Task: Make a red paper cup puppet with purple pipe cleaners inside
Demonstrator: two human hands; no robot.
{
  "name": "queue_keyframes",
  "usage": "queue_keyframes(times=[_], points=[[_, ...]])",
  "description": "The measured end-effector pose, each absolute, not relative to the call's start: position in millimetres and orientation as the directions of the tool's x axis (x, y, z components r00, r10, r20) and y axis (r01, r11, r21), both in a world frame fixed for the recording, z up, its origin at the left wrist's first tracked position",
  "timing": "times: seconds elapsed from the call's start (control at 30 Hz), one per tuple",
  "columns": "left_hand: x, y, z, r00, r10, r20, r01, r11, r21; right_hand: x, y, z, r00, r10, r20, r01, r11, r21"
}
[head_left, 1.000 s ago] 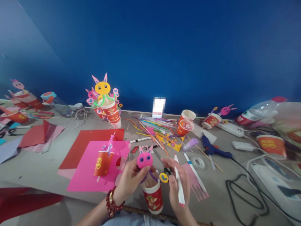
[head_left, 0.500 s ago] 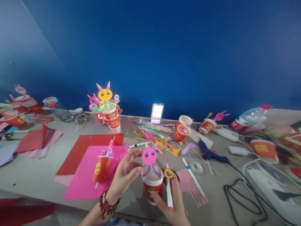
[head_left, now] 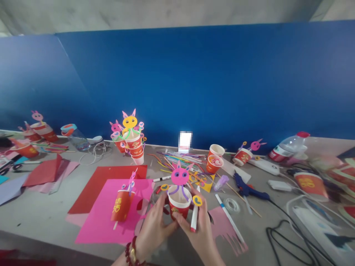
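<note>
Between my hands is a red paper cup (head_left: 179, 204) with a pink rabbit face (head_left: 180, 176) on purple stems above its rim. Yellow discs (head_left: 197, 200) stick out at both sides of the cup. My left hand (head_left: 155, 223) is closed round the cup's left side. On the other side, my right hand (head_left: 201, 231) grips the cup and also has a white marker (head_left: 194, 218) with a red end between its fingers. Part of the cup's lower body is hidden by my fingers.
Left of my hands, another rabbit cup (head_left: 122, 205) lies on a pink sheet (head_left: 97, 221). Behind stand stacked decorated cups (head_left: 133, 140) and coloured sticks (head_left: 177, 158). To the right are a blue glue gun (head_left: 248, 189), a cut pink paper (head_left: 222, 225), a black cable (head_left: 273, 240) and a bottle (head_left: 290, 146).
My left hand has moved from beside the rabbit face down onto the cup's side. The cup has risen slightly in view, and a yellow disc now shows on its left. The camera has tilted up.
</note>
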State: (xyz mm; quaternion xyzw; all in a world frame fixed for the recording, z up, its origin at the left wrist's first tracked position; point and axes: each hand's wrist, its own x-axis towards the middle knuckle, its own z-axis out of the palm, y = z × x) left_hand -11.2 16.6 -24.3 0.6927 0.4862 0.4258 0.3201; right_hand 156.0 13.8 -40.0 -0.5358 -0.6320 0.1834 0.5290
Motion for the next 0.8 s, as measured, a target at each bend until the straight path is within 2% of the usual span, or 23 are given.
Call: queue_keyframes(times=[0.13, 0.27, 0.4, 0.57, 0.8], points=[[-4.7, 29.5, -15.8, 0.134, 0.958, 0.254, 0.345, -0.286, 0.894, 164.8, 21.1, -30.7, 0.086, 0.816, 0.572, 0.538, 0.445, -0.716], [7.8, 78.1, -11.5, 0.007, 0.955, 0.297, 0.258, -0.289, 0.922, 179.6, 33.4, -21.7, 0.136, 0.731, 0.669, 0.544, 0.509, -0.667], [12.1, 156.2, -13.5, -0.175, 0.925, 0.336, 0.342, -0.263, 0.902, 182.9, 40.0, -30.8, 0.126, 0.674, 0.728, 0.551, 0.563, -0.616], [-1.2, 235.4, -20.3, -0.361, 0.873, 0.329, 0.386, -0.181, 0.904, 176.2, 36.6, -47.6, 0.019, 0.714, 0.7, 0.568, 0.568, -0.595], [-14.3, 274.2, -40.5, -0.447, 0.817, 0.363, 0.494, -0.112, 0.862, 180.7, 42.7, -48.3, 0.01, 0.7, 0.714, 0.574, 0.581, -0.578]])
